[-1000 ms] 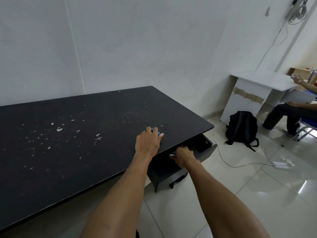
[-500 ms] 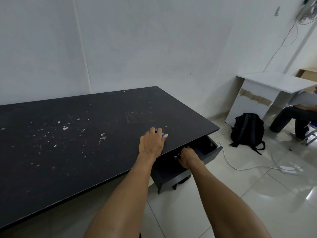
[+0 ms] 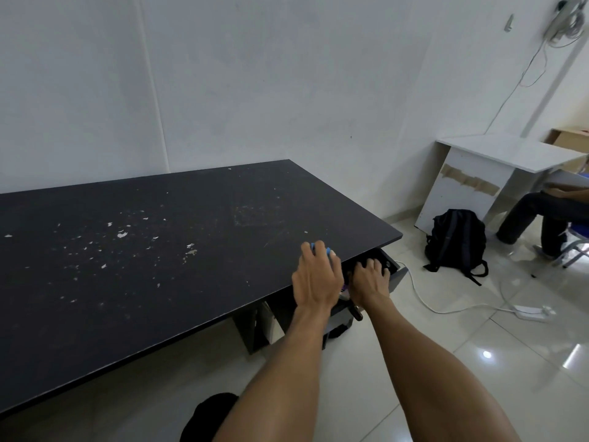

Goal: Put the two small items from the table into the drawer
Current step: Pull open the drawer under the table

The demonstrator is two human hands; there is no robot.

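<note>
A small blue item (image 3: 320, 249) sits at the near right edge of the black table (image 3: 159, 266). My left hand (image 3: 315, 279) is closed over it, so only its top shows between my fingertips. Just below that edge the dark drawer (image 3: 399, 275) is pulled out. My right hand (image 3: 369, 282) reaches down inside it with fingers spread and pointing inward. Whatever lies under that palm is hidden. No second small item shows on the table top.
The table top is scuffed with white flecks. On the tiled floor to the right are a black backpack (image 3: 455, 240), a white cable and a power strip (image 3: 529, 311). Behind them stands a white desk (image 3: 510, 154), where a person (image 3: 541, 215) is seated.
My left hand has drawn the blue item closer to the table edge above the drawer. My right hand has gone from the drawer's front deeper inside it. My head has shifted.
</note>
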